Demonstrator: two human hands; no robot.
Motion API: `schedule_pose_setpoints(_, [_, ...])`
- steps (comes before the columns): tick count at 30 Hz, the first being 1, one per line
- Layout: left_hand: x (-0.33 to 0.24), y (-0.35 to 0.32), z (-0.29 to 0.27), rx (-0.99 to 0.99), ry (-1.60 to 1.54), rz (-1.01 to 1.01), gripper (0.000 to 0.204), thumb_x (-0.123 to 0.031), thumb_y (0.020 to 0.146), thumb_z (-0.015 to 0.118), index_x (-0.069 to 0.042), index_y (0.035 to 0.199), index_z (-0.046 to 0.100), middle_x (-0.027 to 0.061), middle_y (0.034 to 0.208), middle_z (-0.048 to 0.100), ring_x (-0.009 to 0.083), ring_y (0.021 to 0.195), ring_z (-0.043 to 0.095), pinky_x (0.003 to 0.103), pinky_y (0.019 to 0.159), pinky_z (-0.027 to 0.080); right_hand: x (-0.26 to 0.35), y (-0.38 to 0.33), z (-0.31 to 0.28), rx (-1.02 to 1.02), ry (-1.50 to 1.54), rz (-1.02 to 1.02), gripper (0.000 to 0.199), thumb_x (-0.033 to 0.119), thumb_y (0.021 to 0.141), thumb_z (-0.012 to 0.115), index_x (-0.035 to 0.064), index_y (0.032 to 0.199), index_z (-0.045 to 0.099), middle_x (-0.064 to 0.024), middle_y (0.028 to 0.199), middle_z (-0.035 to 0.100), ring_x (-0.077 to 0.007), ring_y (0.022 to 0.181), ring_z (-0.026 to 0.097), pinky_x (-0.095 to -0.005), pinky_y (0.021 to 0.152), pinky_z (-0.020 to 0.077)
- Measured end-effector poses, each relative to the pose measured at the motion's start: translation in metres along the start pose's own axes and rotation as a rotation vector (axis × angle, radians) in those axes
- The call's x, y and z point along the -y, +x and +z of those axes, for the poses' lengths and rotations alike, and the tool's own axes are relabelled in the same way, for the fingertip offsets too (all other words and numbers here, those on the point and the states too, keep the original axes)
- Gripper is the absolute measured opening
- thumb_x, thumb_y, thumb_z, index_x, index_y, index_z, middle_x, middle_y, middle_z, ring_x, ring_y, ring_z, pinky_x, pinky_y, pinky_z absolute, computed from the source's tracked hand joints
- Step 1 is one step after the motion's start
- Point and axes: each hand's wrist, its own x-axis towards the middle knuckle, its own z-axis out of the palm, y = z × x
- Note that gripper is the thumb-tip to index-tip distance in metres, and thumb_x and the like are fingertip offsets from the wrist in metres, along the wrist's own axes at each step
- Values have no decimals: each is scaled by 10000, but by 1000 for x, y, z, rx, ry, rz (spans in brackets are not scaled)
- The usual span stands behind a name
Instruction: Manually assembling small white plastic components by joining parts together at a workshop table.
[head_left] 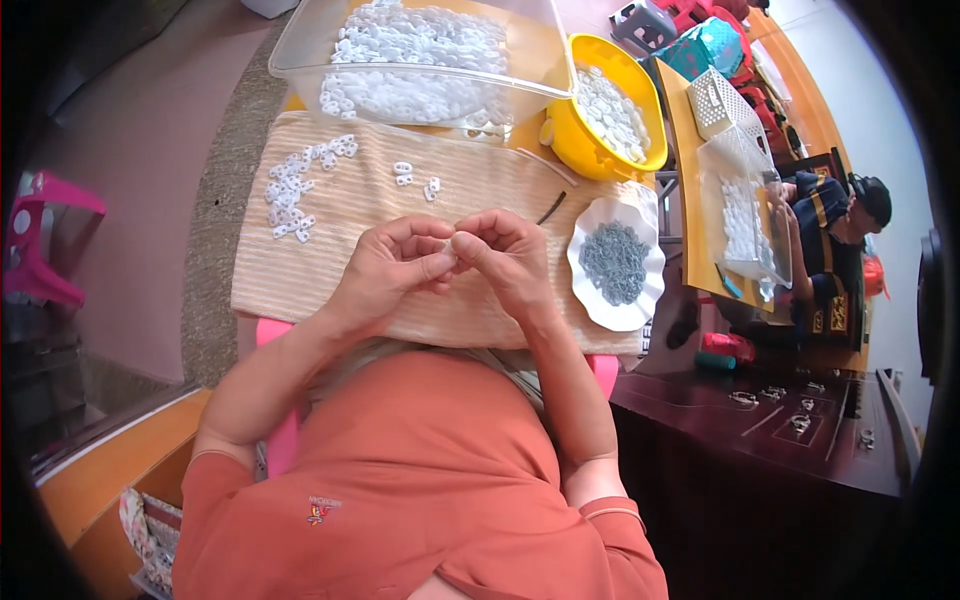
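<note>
Striped, tan cloth [275,268] covers the desk in the middle of the frame. Nearest, at the bottom, an orange shirt [420,480] carries a small coloured emblem [318,515] beside tiny lettering, too fine to read surely.

At the centre, the left hand [392,270] and right hand [508,260] meet, thumbs and fingertips drawn together; whether a small piece sits between them I cannot tell.

Just above the fingertips lie a few loose white pieces [403,180], nearer the left hand; the rightmost has its long axis running up and down the frame. Farther left, a white cluster [285,192] spreads from upper right to lower left, also on the left hand's side. Right of the hands, a wavy-rimmed white dish [620,318], taller than wide in the frame, holds grey pieces [614,262]; the right hand is nearer to it. A dark strip [551,207] slants between them.

Beyond, at the top, stand a clear bin [545,75] and a yellow basin [577,145], both holding white pieces. At far right, a co-worker [835,235] sits by another clear bin [755,265].
</note>
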Motion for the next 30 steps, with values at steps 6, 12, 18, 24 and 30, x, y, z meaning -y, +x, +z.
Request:
schedule_pose_setpoints(6, [1, -3, 3, 7, 52, -41, 215, -55, 883, 666, -19, 1091, 622, 51, 883, 656, 101, 771, 627, 235, 691, 546, 17, -24, 5, -131, -371, -93, 85, 53, 874, 683, -19, 899, 645, -35, 769, 656, -75, 689, 618, -215, 619, 504])
schedule_pose_setpoints(12, [2, -4, 2, -15, 53, -38, 203, -42, 870, 672, -31, 1067, 624, 34, 864, 653, 101, 729, 630, 238, 671, 544, 43, -65, -24, -324, -901, -387, 85, -35, 811, 696, -31, 875, 641, -87, 802, 641, -125, 704, 613, -233, 650, 494])
schedule_pose_setpoints(18, [3, -4, 5, -39, 38, -38, 185, -37, 866, 680, -2, 1037, 620, 49, 846, 651, 109, 729, 628, 244, 671, 544, 45, -90, -84, -434, -1310, -395, 137, -39, 812, 673, -10, 946, 668, -126, 858, 657, -206, 708, 647, -285, 648, 513])
schedule_pose_setpoints(24, [4, -3, 6, -41, 58, -43, 180, -36, 867, 678, 1, 1034, 621, 49, 848, 654, 102, 726, 626, 237, 662, 535, 58, -105, -96, -378, -1563, -185, 181, 154, 849, 673, 23, 973, 686, -138, 911, 636, -322, 841, 615, -403, 731, 493])
schedule_pose_setpoints(30, [6, -3, 4, -30, 36, -52, 180, -34, 870, 673, 6, 1037, 621, 49, 848, 655, 99, 721, 623, 235, 663, 533, 54, -109, -93, -298, -1638, -108, 242, 237, 867, 657, 36, 999, 686, -131, 940, 611, -326, 877, 582, -424, 735, 478])
